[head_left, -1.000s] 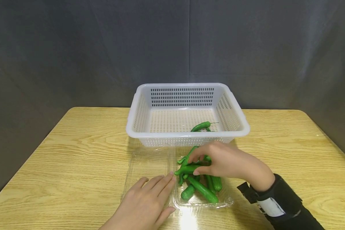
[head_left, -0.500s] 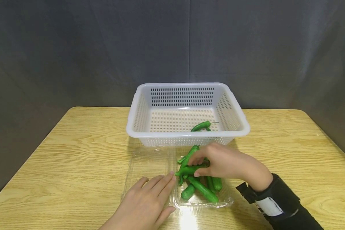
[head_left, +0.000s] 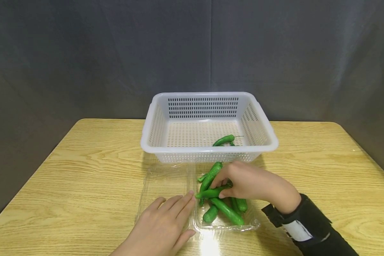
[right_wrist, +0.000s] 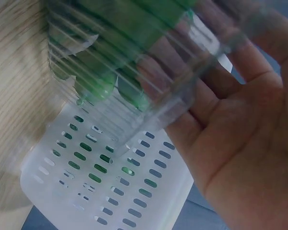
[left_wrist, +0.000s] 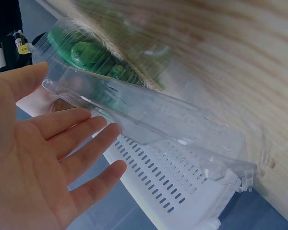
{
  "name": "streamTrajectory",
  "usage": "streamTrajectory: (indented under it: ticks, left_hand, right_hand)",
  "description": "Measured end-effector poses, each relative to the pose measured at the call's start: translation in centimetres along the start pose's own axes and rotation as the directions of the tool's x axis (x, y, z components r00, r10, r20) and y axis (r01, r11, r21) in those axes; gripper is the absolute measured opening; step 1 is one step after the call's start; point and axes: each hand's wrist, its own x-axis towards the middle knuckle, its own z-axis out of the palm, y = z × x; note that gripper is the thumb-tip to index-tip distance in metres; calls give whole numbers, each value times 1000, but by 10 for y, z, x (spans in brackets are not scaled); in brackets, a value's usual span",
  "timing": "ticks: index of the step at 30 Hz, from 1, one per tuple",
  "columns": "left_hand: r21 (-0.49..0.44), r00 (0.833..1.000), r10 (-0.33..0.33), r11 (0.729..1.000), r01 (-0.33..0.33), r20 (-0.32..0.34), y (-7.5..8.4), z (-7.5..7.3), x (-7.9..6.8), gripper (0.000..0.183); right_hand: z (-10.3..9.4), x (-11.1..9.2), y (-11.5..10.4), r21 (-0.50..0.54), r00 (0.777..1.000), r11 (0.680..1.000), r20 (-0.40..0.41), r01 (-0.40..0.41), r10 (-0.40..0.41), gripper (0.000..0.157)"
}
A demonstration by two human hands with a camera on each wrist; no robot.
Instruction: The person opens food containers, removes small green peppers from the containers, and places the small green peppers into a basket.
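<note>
The right hand (head_left: 244,180) pinches a green pepper (head_left: 209,193) between thumb and fingers, above the right half of an open clear plastic clamshell (head_left: 166,177). The pepper's long axis runs crosswise; its narrow end points left and slightly toward the person, and its other end is covered by the hand. The left hand (head_left: 164,222) extends straight fingers over the left half, fingertips near the hinge. The right half contains further peppers (head_left: 227,211), lying at mixed angles. Behind the clamshell, a white perforated basket (head_left: 208,149) contains a curved pepper (head_left: 224,140), stem pointing right.
</note>
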Motion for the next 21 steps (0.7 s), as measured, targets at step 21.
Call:
streamTrajectory:
  ticks: [21]
  left_hand:
    - [-1,1000,2,1000,-2,-3,0,0,0,64]
  right_hand:
    - [3,3,4,-44,1000,999,-17,23,-24,22]
